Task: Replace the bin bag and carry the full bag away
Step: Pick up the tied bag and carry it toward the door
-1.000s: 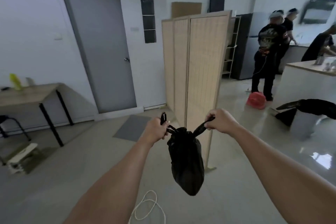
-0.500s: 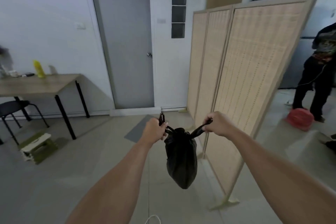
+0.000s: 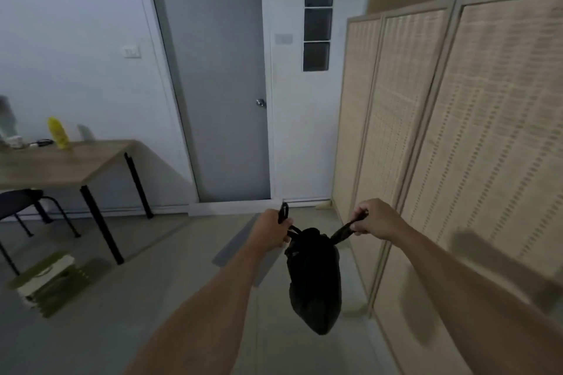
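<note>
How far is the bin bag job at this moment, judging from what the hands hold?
Done: the full black bag is out of the bin and hangs in the air. In hand: the left hand and the right hand each grip one handle. Left: carrying it away; the grey door ahead is shut. No bin is in view, so I cannot tell whether a new bag is in.

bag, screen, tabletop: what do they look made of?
Bag: thin black plastic film, probably; it creases, sags to a point and has a dull sheen.
Screen: woven cane or rattan panels in pale wood frames, judging by the fine slotted weave.
Tabletop: matte wood or wood-look laminate, grain visible; which one cannot be told.
</note>
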The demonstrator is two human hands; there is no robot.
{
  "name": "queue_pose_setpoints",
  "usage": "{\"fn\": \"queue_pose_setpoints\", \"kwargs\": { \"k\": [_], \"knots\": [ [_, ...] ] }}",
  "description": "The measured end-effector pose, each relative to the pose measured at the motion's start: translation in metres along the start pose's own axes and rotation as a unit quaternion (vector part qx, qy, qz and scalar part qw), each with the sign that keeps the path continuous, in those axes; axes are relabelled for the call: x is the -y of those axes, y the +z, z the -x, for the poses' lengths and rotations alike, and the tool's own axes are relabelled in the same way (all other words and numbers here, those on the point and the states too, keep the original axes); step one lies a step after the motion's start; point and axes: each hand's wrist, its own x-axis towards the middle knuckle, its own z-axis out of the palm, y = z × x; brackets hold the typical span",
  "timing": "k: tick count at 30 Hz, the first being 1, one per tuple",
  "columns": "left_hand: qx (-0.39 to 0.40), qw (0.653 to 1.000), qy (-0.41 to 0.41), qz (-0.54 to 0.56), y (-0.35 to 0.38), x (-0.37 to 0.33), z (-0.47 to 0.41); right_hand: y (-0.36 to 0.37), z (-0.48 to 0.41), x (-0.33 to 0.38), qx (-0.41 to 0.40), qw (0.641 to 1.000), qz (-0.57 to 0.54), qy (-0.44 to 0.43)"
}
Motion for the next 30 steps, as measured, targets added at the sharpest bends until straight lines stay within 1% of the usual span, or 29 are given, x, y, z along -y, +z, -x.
{"fn": "queue_pose_setpoints", "kwargs": {
  "k": [3, 6, 11, 19, 23, 30],
  "knots": [
    [-0.006, 1.000, -0.002, -0.013, 0.007, -0.002, -0.060, -0.006, -0.065, -0.015, 0.002, 1.000, -0.013, 0.004],
    [0.002, 0.999, -0.019, -0.029, 0.011, -0.010, -0.116, -0.012, -0.130, -0.027, 0.028, 0.999, -0.014, 0.014],
    [-0.012, 0.998, -0.035, -0.043, 0.009, -0.017, -0.214, -0.018, -0.236, -0.034, 0.043, 0.999, -0.030, 0.008],
    [0.001, 0.996, -0.063, -0.065, 0.008, 0.006, -0.365, -0.004, -0.390, -0.046, 0.060, 0.998, -0.026, 0.018],
    [0.023, 0.995, -0.035, -0.086, 0.002, 0.021, -0.456, 0.010, -0.472, -0.050, 0.058, 0.997, -0.030, 0.039],
    [0.078, 0.993, -0.034, -0.081, -0.013, 0.031, -0.597, 0.016, -0.599, -0.040, 0.054, 0.995, -0.023, 0.082]
  ]
}}
